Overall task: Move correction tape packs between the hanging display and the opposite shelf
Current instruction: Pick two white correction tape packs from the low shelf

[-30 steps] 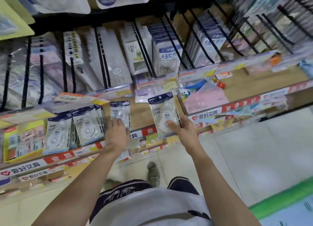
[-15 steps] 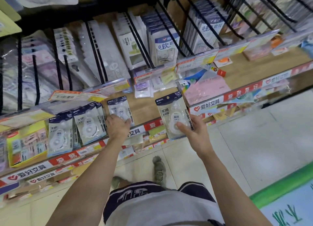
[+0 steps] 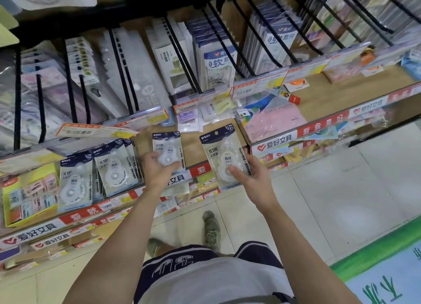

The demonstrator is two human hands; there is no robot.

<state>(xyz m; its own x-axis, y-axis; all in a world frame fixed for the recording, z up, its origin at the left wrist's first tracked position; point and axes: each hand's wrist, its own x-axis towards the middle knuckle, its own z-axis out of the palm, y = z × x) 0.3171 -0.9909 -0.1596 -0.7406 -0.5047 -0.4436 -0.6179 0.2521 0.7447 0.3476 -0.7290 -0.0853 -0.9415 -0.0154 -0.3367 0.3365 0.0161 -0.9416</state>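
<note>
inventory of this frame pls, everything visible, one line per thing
held correction tape packs: 2, white with navy header, one in each hand above the shelf edge
shelved correction tape packs: several, same colours, standing left on the shelf
yellow box: 1, yellow, far left of the shelf
hanging packs: many, mostly white and grey, on black pegs above
pink paper pack: 1, right on the shelf
shoes: 2, grey-green, on the tiled floor
left hand: grips one pack
right hand: grips the other

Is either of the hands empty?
No: the left hand holds one white correction tape pack, the right hand another.
</note>
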